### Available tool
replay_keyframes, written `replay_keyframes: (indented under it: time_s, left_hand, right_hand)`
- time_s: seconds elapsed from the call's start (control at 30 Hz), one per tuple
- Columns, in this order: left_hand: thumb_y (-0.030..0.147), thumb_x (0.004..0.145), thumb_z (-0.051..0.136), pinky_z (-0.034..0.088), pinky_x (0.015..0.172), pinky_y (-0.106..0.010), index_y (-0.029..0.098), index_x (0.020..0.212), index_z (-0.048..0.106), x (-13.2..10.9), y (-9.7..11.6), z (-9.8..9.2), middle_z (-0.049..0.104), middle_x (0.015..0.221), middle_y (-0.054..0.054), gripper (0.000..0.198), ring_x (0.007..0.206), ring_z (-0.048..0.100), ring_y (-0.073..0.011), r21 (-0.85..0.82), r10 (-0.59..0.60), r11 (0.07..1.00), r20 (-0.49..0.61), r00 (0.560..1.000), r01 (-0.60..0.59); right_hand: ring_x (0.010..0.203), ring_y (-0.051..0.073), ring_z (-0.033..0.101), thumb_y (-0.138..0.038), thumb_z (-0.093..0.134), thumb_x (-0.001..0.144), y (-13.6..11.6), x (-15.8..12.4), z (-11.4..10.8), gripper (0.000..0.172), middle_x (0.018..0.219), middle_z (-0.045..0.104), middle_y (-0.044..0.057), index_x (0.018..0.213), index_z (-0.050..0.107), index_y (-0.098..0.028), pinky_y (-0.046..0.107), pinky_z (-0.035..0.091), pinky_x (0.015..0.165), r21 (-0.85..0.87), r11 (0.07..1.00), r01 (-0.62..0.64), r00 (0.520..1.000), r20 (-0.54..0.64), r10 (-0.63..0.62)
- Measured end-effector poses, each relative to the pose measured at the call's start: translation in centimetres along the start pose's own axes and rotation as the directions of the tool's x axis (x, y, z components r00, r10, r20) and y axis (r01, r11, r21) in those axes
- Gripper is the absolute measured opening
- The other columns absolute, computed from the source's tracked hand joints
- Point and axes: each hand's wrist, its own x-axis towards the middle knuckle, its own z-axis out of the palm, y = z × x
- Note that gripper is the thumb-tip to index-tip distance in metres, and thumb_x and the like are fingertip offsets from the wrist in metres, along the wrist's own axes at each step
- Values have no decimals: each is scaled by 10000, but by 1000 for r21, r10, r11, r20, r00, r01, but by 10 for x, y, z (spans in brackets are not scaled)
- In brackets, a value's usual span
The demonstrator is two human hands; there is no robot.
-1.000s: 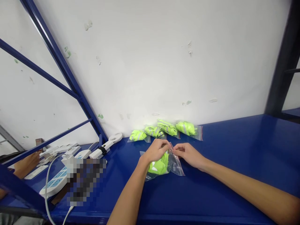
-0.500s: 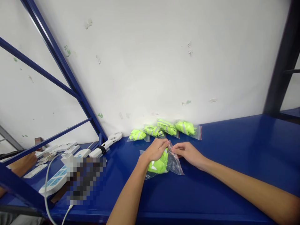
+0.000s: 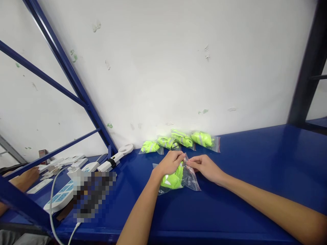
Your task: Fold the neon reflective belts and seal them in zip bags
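A clear zip bag [image 3: 190,178] lies on the blue table, with folded neon yellow-green fabric [image 3: 173,181] inside. My left hand [image 3: 170,164] rests over the bag, its fingers closed at the far end of the bag's opening edge. Thumb and fingers of my right hand [image 3: 205,166] pinch the same edge, just right of my left fingertips. Part of the fabric is hidden under my left hand. Behind my hands, similar bagged neon bundles with silver stripes [image 3: 201,139] lie in a row along the wall.
To the left are a white handheld fan [image 3: 125,149], a power strip [image 3: 60,195] and white cables. A blue metal frame [image 3: 76,81] rises there, and another person's hand [image 3: 30,176] shows beyond it. The blue tabletop [image 3: 255,160] extends right toward a dark post [image 3: 304,68].
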Motion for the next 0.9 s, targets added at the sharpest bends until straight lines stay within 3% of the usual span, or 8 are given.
replay_keyframes:
  time_s: [0.17, 0.37, 0.6, 0.73, 0.9]
  left_hand:
    - [388, 949, 336, 313, 568, -249, 158, 718, 540, 0, -2, 1, 485, 643, 19, 385, 607, 418, -116, -3, -6, 1000, 17, 1000, 6]
    - [345, 906, 413, 374, 617, -241, 148, 799, 590, 0, -6, 2, 616, 787, -22, 285, 674, 511, -128, -121, 17, 993, 55, 998, -10]
    - [353, 913, 407, 366, 606, -238, 150, 791, 588, -1, 0, 1, 588, 741, -15, 297, 656, 478, -127, -95, 25, 995, 53, 998, -20]
    - [342, 923, 398, 359, 618, -239, 154, 795, 591, -1, -1, 2, 583, 744, -4, 298, 668, 473, -123, -80, 39, 996, 50, 998, -35]
    - [366, 942, 360, 313, 575, -234, 158, 773, 563, -1, -6, 4, 547, 711, 12, 337, 628, 424, -110, -110, 12, 994, -13, 1000, -14]
  right_hand:
    - [603, 140, 521, -412, 639, 782, -1, 1, 2, 275, 636, 603, -2, 720, 674, -147, 272, 427, 622, -32, 999, 24, 1000, -20, -24]
    - [563, 129, 468, -396, 576, 819, -3, 2, 3, 285, 596, 563, -13, 675, 637, -158, 261, 358, 564, -195, 975, 103, 992, -55, -116]
    - [602, 146, 510, -482, 590, 800, 0, 4, 0, 312, 685, 581, 4, 768, 611, -172, 263, 404, 582, -151, 984, 90, 995, -37, -96]
    - [576, 133, 458, -432, 533, 830, -4, 7, 0, 290, 646, 553, -4, 743, 594, -163, 255, 354, 552, -265, 961, 80, 997, 0, -83]
    - [571, 128, 427, -333, 517, 800, -4, 7, 1, 213, 628, 552, -12, 702, 590, -158, 256, 315, 553, -392, 915, 96, 992, -40, -121]
